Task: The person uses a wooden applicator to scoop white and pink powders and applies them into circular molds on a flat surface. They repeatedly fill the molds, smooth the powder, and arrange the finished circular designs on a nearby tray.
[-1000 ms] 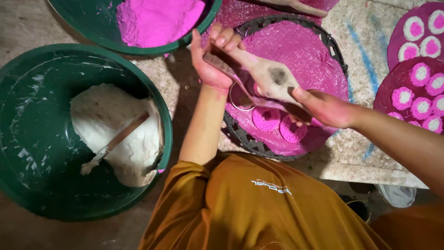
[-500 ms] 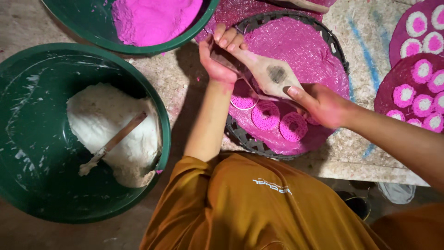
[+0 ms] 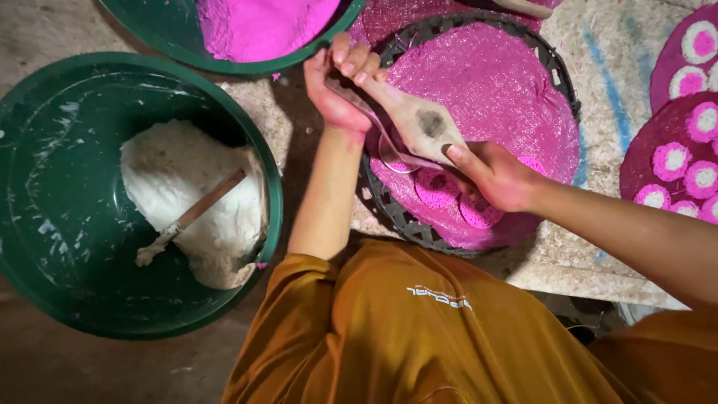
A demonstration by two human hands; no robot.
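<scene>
Dusty floor with green basins: white dough and a stick (image 3: pixel 191 217) left of the hands, pink powder (image 3: pixel 262 22) above. Left hand (image 3: pixel 340 86) clenched on a wooden paddle (image 3: pixel 415 120); right hand (image 3: pixel 497 176) gripping its other end. Beneath, pink discs (image 3: pixel 437 187) on a round woven tray (image 3: pixel 557 75), possibly freshly pressed.

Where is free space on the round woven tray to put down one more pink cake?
The far half of the woven tray, on its pink cloth beyond the wooden mould, is bare. The near edge is crowded: pink cakes lie there under the right hand, and the left hand covers the left rim beside the bowl of pink powder.
</scene>
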